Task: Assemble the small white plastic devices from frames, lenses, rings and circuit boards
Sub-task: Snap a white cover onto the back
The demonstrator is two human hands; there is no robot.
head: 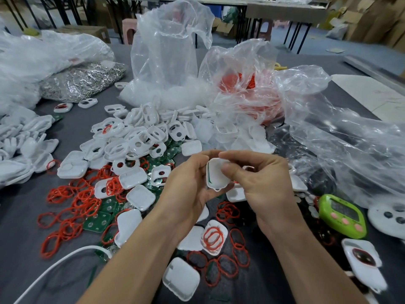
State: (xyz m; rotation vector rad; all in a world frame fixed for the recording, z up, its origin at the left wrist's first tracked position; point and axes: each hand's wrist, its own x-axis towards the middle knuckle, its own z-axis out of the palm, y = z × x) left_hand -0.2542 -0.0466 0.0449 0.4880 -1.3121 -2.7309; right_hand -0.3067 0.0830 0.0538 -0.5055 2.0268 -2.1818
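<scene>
White device (217, 175) pinched between both hands' fingers (228, 170) above cluttered table (22, 216).

Both forearms bare, no sleeves; left hand (186, 185), right hand (260, 178) ungloved, short nails.

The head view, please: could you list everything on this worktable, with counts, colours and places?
White plastic frames: too many to count, white, heaped at table centre.
Closed white shells: several, white, scattered in the foreground.
Red rings: many, red, strewn left of centre.
Circuit boards: several, green, under the rings and frames.
Clear plastic bags: several, transparent, across the back and right.
Metal clips: one bagful, silver, back left.
Timer: one, green with pink buttons, right.
White cable: one, white, bottom left.
Table: one, dark grey.
Held shell: one, white, between both hands.
Left hand: grips the shell's left side.
Right hand: thumb presses into the shell.
</scene>
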